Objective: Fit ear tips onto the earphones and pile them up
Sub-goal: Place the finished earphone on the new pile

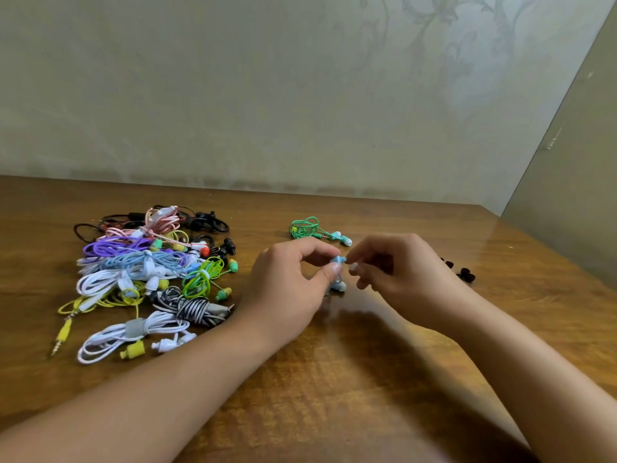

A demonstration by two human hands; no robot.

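earphone pile [150,272] left, ear tips [462,270] right, on table [334,379]

place: home room | evidence: floral-patterned wallpaper [434,61], polished wooden table [334,379] against the wall

There are two hands [293,279] [400,269], one table [367,362], about a dozen earphone bundles in the pile [147,272], one green set [310,228], and perhaps four black tips [462,272].

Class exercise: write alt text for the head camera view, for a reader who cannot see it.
Two hands, left hand and right hand, pinch a light blue earphone above a wooden table. Colourful coiled earphones lie piled left; black ear tips lie right.
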